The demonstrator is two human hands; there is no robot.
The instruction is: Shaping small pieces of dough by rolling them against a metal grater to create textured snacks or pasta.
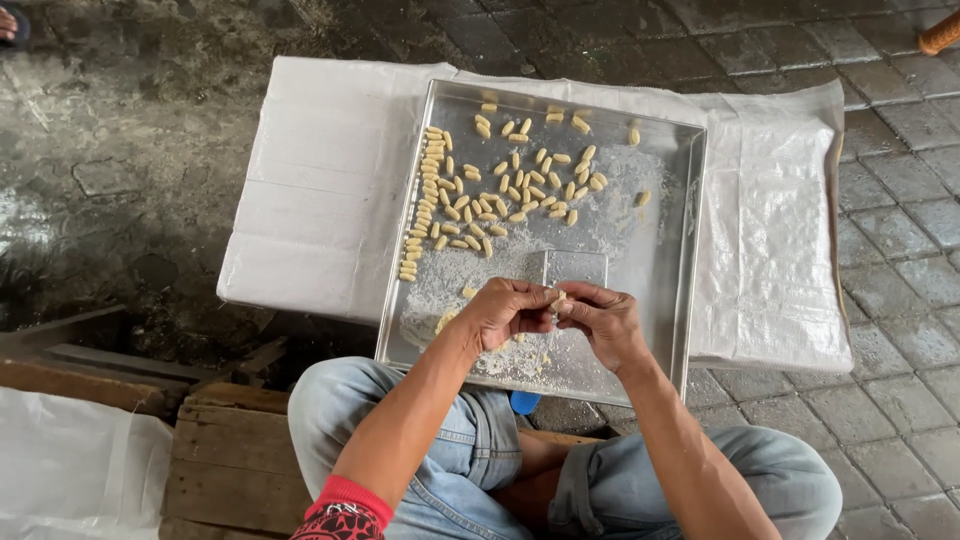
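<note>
Overhead view from a head camera, down onto a lap in blue jeans [440, 470] and a low stand draped in white woven sheeting [300, 200] on grey paving

Far left: a folded white sack [70, 460], then weathered wooden planks [230, 450] under the seat

Left of centre: left hand [507, 312], fingers curled together, tips pinched on a small pale dough piece [558, 298] held just above the near end of a square metal tray [690, 250]

On the tray's left side: a neat column of shaped dough pellets [428, 190]; toward the middle, a looser scatter of the same pellets [530, 185]; across the tray floor, a dusting of flour [460, 275]

Right of centre: right hand [605, 320], likewise closed, fingertips meeting the left on the same piece

Far right: more sheeting, bare paving

Risks, as judged: dough piece so small, and gripped only at the fingertips, likely to slip and drop onto the tray or into the lap; pressed too hard, likely to smear or tear. Near edge of the tray seeming to jut past the stand toward the knees, so a knock from a forearm or knee liable to tip it and spill the rows. Loose pellets crowded together, apt to stick to one another
</note>
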